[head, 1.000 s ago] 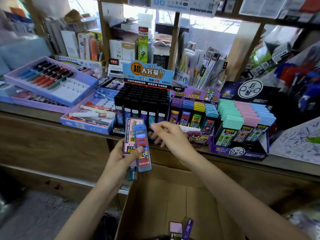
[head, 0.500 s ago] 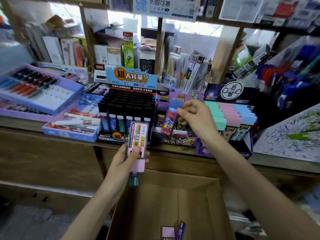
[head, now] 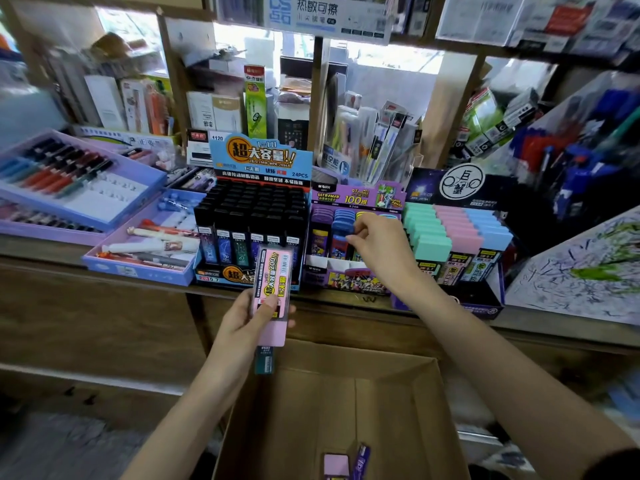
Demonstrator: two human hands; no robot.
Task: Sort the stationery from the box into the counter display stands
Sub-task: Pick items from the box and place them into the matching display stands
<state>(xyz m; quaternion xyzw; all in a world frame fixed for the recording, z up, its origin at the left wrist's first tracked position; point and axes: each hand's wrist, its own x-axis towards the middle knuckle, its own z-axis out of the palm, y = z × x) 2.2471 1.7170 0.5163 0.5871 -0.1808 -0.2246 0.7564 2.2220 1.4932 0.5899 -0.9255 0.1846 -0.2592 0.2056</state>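
Wooden counter (head: pixel 86 323) | left hand (head: pixel 242 323): flat pink case (head: pixel 273 271) | right hand (head: pixel 381 251): blue-capped case (head: pixel 341 223)

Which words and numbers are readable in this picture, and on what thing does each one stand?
"热敏可擦": hanging sign at the top.
"超大容量!!", "24PCS": blue card of the black stand.
"ULTRAMAN HEROES", "100": purple stand's card.
"1120": white box.
"200": pink case in the left hand.
Smaller print elsewhere is too blurred to read.
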